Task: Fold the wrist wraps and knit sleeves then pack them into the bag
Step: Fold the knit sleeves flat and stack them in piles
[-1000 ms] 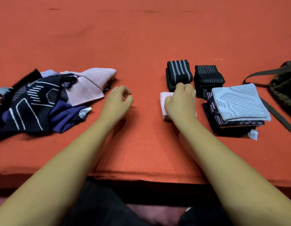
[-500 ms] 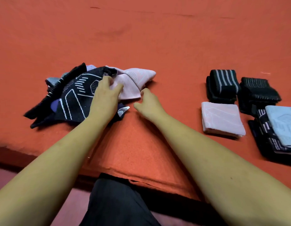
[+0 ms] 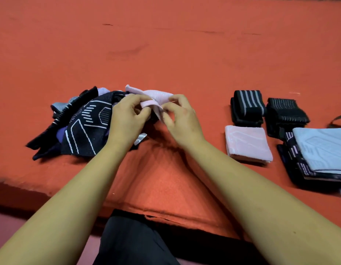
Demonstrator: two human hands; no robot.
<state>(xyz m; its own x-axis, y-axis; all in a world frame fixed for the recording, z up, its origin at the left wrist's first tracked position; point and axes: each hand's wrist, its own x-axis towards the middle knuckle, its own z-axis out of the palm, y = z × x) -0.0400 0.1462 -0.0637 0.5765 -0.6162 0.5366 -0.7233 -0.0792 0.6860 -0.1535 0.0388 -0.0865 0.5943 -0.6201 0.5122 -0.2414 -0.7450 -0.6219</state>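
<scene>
Sleeves, unfolded and tangled, form a heap (image 3: 80,127) at 9 o'clock of the hands. Dark line-patterned knit lies on top, with purple and grey under it. Its lowest corner stops short of the front edge (image 3: 166,218) of the orange surface (image 3: 166,54).

The left hand (image 3: 127,119) is over the heap's right side, fingers curled, pinching a pink knit sleeve (image 3: 158,95) between thumb and fingertips. That sleeve is raised off the heap, its far end pointing to 11 o'clock. The right hand (image 3: 183,119), fingers curled too, pinches the same sleeve from 3 o'clock.

Bare orange separates the right hand from the folded things. A wide bare stretch also runs toward 12 o'clock.

At 3 o'clock of the hands a folded pink sleeve (image 3: 248,144) lies flat and square. There are 2 rolled black wrist wraps at its 12 and 1 o'clock: a grey-striped wrap (image 3: 248,106) just beside it, then a darker wrap (image 3: 286,113). A stack of folded sleeves (image 3: 322,150), pale blue on top, sits at 3 o'clock of the pink one and is cut by the picture's right edge. A dark strap (image 3: 337,118) shows at the stack's 12 o'clock.

0.5 s earlier the left hand lay on the patterned knit and the right hand rested open on the surface beside the heap, with the pink sleeve lying on the heap. Now both hands hold it raised. The folded pieces keep their order.
</scene>
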